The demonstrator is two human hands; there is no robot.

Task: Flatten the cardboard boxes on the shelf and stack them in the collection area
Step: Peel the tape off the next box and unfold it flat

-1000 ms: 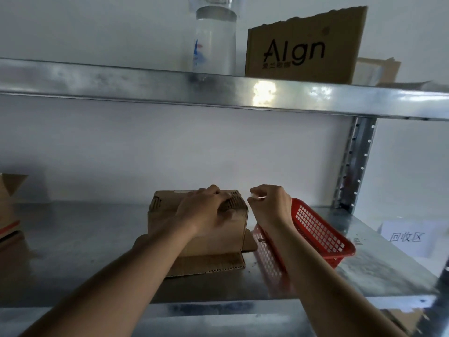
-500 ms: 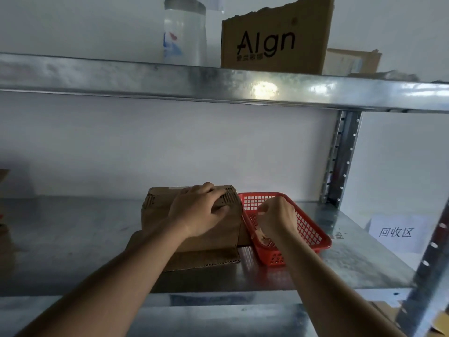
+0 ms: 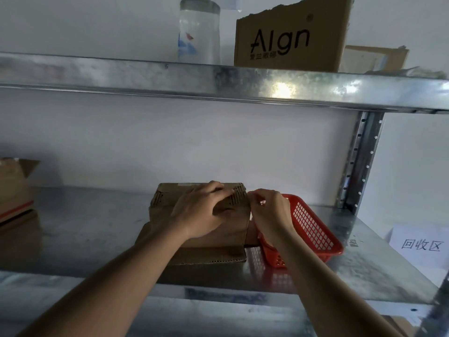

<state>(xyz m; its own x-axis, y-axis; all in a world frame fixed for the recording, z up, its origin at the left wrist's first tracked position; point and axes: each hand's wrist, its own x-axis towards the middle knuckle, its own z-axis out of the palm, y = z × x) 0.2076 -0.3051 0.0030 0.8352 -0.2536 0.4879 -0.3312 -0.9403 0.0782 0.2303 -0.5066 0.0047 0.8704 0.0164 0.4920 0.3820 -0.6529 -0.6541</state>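
The metal shelf (image 3: 92,229) runs in front of me, wall behind, with an upper shelf (image 3: 218,81) above it. Both my forearms reach up and forward from the near edge, bare, converging toward the middle of the shelf.

The box (image 3: 201,215) I am working on stands near the middle, toward the back, its bottom flap lying flat on the metal toward me. My left hand (image 3: 202,215) lies across its front face and top edge, palm down, wrist bent, fingers curled over the top right corner and gripping it. Touching the box's right side sits a red basket (image 3: 313,229), angled toward the right edge. My right hand (image 3: 271,212) hangs over the basket's near left corner, right beside the box's corner, fingers bunched in a pinch; whether they hold anything I cannot tell.

At the far left edge stands another box (image 3: 14,188) with an open flap. On the upper shelf are a printed box (image 3: 291,37), a clear jar (image 3: 199,32) to its left and a smaller box (image 3: 374,59) to its right. Past the right edge is a paper sign (image 3: 420,244).
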